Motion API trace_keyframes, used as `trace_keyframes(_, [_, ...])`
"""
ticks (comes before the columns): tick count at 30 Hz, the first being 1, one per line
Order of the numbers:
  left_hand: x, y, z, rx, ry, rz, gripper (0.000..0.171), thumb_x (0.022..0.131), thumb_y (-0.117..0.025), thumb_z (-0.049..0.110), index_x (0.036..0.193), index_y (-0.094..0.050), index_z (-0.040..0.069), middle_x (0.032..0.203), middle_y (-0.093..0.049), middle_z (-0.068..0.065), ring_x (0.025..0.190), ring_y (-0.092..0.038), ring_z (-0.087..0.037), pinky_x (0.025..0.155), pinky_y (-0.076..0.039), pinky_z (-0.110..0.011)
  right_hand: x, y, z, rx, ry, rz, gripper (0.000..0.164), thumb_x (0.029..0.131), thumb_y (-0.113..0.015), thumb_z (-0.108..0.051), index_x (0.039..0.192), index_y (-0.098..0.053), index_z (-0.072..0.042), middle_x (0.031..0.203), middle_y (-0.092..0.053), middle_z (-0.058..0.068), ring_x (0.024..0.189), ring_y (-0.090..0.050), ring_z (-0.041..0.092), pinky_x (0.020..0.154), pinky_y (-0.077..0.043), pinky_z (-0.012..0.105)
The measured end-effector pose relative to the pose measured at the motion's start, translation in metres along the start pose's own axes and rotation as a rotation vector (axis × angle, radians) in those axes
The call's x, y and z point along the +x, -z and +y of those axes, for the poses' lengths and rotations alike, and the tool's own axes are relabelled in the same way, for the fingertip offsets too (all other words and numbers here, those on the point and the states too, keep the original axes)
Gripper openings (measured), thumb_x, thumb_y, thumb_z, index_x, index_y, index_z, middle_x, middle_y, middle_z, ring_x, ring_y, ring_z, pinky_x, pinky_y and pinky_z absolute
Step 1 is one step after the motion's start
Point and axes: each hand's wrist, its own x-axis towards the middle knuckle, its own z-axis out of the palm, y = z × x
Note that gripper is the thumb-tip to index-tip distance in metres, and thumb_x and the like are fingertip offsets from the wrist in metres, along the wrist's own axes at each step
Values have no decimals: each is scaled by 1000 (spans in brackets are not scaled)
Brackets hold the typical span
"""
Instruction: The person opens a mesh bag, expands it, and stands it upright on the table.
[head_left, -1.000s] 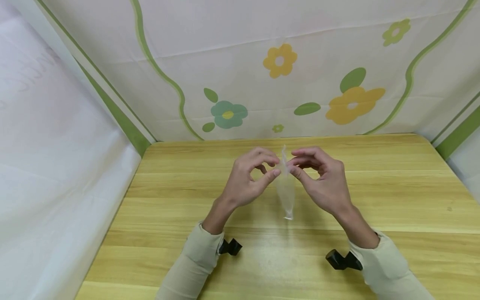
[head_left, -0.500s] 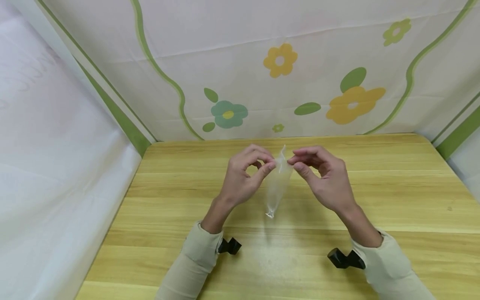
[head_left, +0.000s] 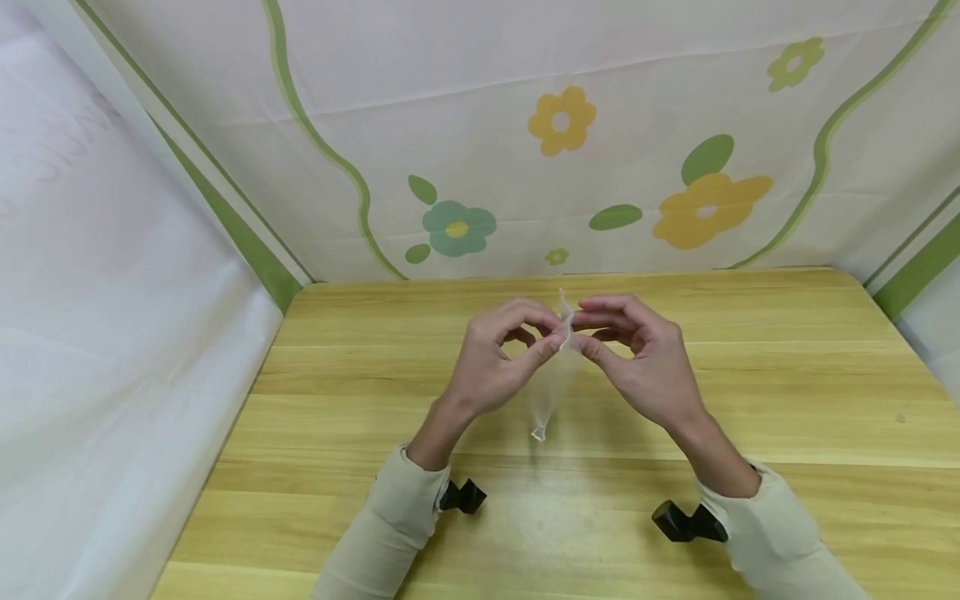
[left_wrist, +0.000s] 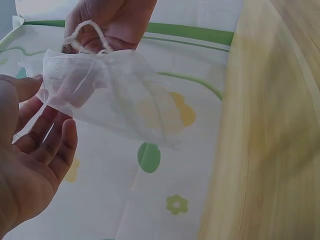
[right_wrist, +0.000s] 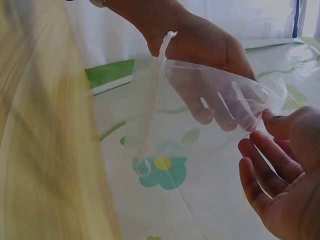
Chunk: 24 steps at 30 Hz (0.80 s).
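Note:
A sheer white mesh drawstring bag (head_left: 551, 387) hangs in the air over the table between the two hands. My left hand (head_left: 495, 354) pinches its far end between thumb and fingertips. From the other side, my right hand (head_left: 648, 362) holds the same end, thumb against the mesh. In the left wrist view, a white cord (left_wrist: 95, 30) loops out from the bag's edge. The right wrist view shows the cord's knotted tip (right_wrist: 170, 36) at one side and a small loop (right_wrist: 143, 167) at the other. Left fingers show through the mesh there.
Below is a wooden table (head_left: 315, 483) with light grain. A white cloth backdrop (head_left: 480, 100) with printed flowers stands behind its far edge, and white cloth (head_left: 112, 350) hangs at the left. Black wrist mounts (head_left: 682, 522) stick out from the sleeves.
The bag's near end has swung left from one second ago. The left hand shifted away left, then came back, and the bag's far edge now looks wavy between both hands' fingertips.

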Motion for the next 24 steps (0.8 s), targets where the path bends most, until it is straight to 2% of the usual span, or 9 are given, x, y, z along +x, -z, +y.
trace_keyframes(5, [-1,-2,2,-16,35,-25,6,98,-75,-2,104,-76,-2,104,-79,-17,88,-74,-22,77,-66,-30,0,-2,1,-1,-4,35,38,88,-79,14,123,-69,5,103,-79,-17,96,-78,8,84,-61,18])
trace_keyframes(11, [-1,0,2,0,41,-37,4,98,-77,0,98,-74,-2,97,-78,-16,79,-71,-21,75,-65,-29,1,-4,1,-22,30,71,34,88,-79,15,119,-71,6,94,-79,-16,85,-76,5,82,-61,17])
trace_keyframes(19, [-1,9,2,-31,28,-31,8,98,-72,-2,91,-69,1,99,-76,-18,87,-70,-21,73,-64,-31,2,3,-1,-71,39,74,28,89,-77,15,115,-69,7,94,-78,-13,87,-76,4,84,-61,17])
trace_keyframes(24, [-1,11,1,-83,53,-38,10,104,-65,5,99,-71,-2,102,-75,-21,90,-72,-31,74,-64,-33,2,4,-2,-58,47,75,28,90,-76,16,115,-69,8,96,-77,-13,88,-76,5,86,-61,17])
